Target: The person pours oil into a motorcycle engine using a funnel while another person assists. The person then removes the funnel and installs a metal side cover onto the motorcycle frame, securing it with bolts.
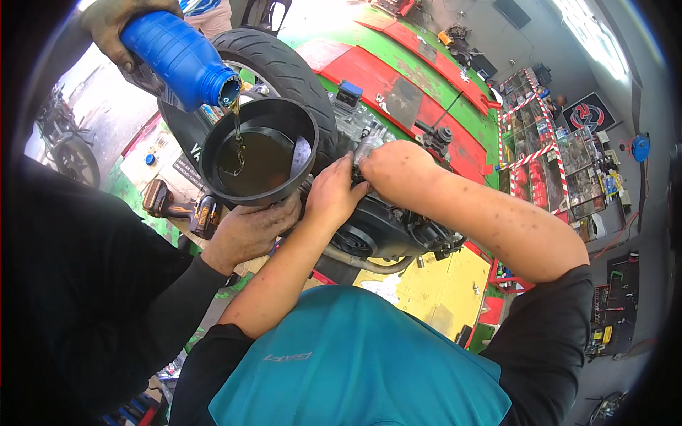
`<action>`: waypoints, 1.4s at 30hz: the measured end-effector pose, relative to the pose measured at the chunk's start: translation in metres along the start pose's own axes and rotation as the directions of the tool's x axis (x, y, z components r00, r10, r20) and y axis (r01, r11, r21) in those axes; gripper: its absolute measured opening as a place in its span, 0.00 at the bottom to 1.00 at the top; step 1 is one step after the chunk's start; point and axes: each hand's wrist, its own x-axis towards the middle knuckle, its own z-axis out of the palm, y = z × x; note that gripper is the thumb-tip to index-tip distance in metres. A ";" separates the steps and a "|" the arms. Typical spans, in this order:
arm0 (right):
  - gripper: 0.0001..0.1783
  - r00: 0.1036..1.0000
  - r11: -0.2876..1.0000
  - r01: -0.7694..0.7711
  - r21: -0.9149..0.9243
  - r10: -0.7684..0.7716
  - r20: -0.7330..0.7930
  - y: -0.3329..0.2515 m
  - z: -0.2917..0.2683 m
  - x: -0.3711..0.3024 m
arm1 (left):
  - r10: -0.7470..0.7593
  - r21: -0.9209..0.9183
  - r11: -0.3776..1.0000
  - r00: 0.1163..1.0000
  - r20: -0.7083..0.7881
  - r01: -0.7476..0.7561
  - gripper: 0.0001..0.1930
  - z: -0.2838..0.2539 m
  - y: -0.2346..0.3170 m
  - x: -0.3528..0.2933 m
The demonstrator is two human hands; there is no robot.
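Observation:
My left hand [334,190] reaches into the engine [387,231], its fingers bent against the metal beside the rear tyre [280,67]. Close by, my right hand [399,170] is closed at a silvery metal part [369,146]. What either hand grips is hidden behind the fingers. To the left, a co-worker's upper hand [117,32] tips a blue bottle [177,57]. Amber oil [239,135] streams from its mouth into a wide black funnel [307,167]. The co-worker's other hand [252,231] supports that funnel from below, next to my left forearm.
Two cordless drills [167,199] lie on a bench at the left, near a blue cap [150,159]. Beneath the engine is a yellow surface [440,291]. A red and green lift platform [376,67] stretches behind. Shelves [529,142] stand at the right.

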 end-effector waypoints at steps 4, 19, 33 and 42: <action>0.06 0.992 0.998 -0.055 0.036 0.059 -0.107 -0.017 0.007 0.007 | -0.004 -0.012 1.000 1.000 0.000 0.004 0.37 0.012 -0.013 0.006; 0.15 0.951 0.960 0.183 0.211 -0.118 -0.286 0.054 0.021 0.004 | -0.054 -0.012 0.998 0.998 0.040 0.055 0.49 -0.007 0.012 0.001; 0.21 0.907 0.935 0.352 0.034 -0.332 -0.257 0.068 0.038 0.012 | -0.059 0.009 0.998 0.998 -0.003 0.059 0.48 -0.006 0.014 -0.003; 0.21 0.994 0.994 0.035 0.105 -0.024 -0.104 0.058 0.037 0.006 | -0.078 0.096 0.993 0.995 0.056 0.073 0.51 -0.008 0.015 -0.001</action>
